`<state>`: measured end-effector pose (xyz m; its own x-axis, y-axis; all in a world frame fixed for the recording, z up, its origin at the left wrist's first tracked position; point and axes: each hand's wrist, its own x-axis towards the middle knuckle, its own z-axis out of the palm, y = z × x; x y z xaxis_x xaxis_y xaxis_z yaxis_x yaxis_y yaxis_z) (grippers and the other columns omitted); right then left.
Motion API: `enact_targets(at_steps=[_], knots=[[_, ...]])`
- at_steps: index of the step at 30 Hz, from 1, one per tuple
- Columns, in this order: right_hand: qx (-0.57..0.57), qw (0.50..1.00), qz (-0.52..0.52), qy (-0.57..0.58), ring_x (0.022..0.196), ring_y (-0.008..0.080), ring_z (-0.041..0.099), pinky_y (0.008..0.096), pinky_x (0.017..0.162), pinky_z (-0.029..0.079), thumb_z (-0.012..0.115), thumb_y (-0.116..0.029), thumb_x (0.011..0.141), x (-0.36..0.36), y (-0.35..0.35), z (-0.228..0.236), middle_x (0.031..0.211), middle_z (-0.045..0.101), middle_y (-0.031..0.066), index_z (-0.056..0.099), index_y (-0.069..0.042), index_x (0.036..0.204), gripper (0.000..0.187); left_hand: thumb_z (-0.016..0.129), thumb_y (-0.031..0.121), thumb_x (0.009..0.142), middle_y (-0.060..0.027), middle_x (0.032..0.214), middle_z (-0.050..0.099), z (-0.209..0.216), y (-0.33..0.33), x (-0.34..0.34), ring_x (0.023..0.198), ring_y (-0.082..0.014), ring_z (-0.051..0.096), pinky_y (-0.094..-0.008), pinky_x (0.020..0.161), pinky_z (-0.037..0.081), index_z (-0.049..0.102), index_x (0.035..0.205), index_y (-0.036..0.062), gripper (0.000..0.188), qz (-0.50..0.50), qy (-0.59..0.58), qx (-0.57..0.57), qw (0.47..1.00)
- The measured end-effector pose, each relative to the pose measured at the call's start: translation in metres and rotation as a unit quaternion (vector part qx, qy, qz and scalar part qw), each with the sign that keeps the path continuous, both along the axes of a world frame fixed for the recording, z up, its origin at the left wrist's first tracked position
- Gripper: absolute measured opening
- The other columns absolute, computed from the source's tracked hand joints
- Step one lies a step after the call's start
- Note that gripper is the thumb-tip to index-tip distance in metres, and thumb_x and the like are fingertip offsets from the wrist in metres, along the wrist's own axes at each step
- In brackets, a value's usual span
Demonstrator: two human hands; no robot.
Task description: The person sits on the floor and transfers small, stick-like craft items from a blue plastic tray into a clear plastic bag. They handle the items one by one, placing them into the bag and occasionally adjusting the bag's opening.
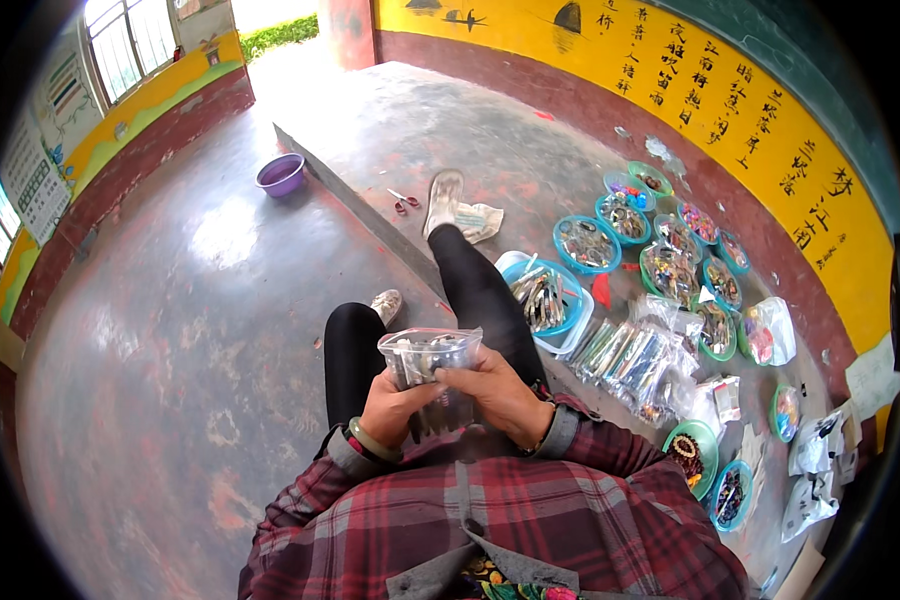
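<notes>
Held up over my lap is a clear zip bag point(428, 350) with a reddish top strip. Its contents are grey and dark slender pieces that I cannot make out further. My left hand point(388, 408) is closed on the bag's left side, a pale bangle at its wrist. From the right, my right hand point(505, 395) grips the same bag, its thumb pressed across the front. Beyond my right knee stands a blue basin point(545, 300) full of thin stick-like pieces. Bundles of clear bags point(630, 355) with similar long pieces lie beside it.
Several small blue and green baskets point(587, 245) of mixed small items crowd the floor at right, along the painted wall point(710, 90). Red-handled scissors point(404, 204) lie near my outstretched foot. A purple basin point(281, 176) stands far left, beside a floor ledge point(350, 205).
</notes>
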<state>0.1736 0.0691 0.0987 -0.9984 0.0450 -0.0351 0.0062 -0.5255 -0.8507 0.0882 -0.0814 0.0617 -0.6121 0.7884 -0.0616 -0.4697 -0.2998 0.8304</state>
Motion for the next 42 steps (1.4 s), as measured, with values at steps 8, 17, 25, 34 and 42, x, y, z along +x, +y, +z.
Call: enact_targets(at_steps=[8, 17, 25, 34, 42], knots=[[-0.038, 0.998, -0.026, -0.042, 0.093, 0.0103, 0.061, 0.0252, 0.081, 0.051, 0.065, -0.004, 0.086, -0.008, 0.010, -0.004, 0.106, 0.064, 0.0044, 0.056, -0.001, 0.118, 0.033, 0.063, -0.006, 0.078, -0.0082, 0.105, 0.065, -0.013, 0.010, -0.012, 0.094, -0.0195, 0.063, -0.0335, 0.083, 0.050, 0.059, 0.112, 0.0003, 0.035, -0.039, -0.038, -0.026, 0.998], [-0.047, 0.997, -0.026, -0.053, 0.087, 0.0092, 0.062, 0.0241, 0.078, 0.051, 0.067, -0.008, 0.086, -0.018, 0.014, -0.013, 0.099, 0.066, 0.0029, 0.061, -0.002, 0.110, 0.025, 0.065, -0.007, 0.075, -0.0046, 0.091, 0.066, -0.009, 0.017, -0.015, 0.080, -0.0159, 0.063, -0.0290, 0.072, 0.050, 0.063, 0.103, 0.0024, 0.029, -0.013, -0.071, -0.011, 0.997], [-0.022, 0.999, -0.021, -0.026, 0.095, 0.0100, 0.059, 0.0260, 0.084, 0.048, 0.066, -0.010, 0.088, -0.034, 0.024, -0.028, 0.108, 0.063, 0.0044, 0.055, -0.001, 0.120, 0.035, 0.064, -0.004, 0.075, -0.0061, 0.098, 0.065, -0.008, 0.033, -0.029, 0.085, -0.0164, 0.062, -0.0297, 0.073, 0.049, 0.061, 0.109, 0.0022, 0.035, 0.006, -0.062, 0.009, 0.998], [0.032, 0.989, -0.113, -0.089, 0.110, 0.0153, 0.057, 0.0294, 0.087, 0.046, 0.055, -0.025, 0.095, -0.024, 0.090, -0.085, 0.122, 0.059, 0.0065, 0.050, -0.003, 0.129, 0.041, 0.062, 0.009, 0.065, -0.0188, 0.101, 0.064, -0.017, 0.030, -0.068, 0.093, -0.0336, 0.064, -0.0470, 0.085, 0.051, 0.053, 0.109, -0.0006, 0.046, -0.012, -0.080, 0.046, 0.996], [0.588, 0.695, -0.331, -0.249, 0.086, 0.0258, 0.064, 0.0347, 0.071, 0.050, 0.065, -0.019, 0.079, -0.004, 0.275, -0.193, 0.102, 0.066, 0.0139, 0.067, -0.004, 0.105, 0.030, 0.068, 0.003, 0.066, -0.0095, 0.103, 0.061, -0.029, 0.040, -0.093, 0.089, -0.0222, 0.062, -0.0329, 0.077, 0.050, 0.046, 0.121, 0.0041, 0.059, -0.006, -0.111, 0.049, 0.993]])
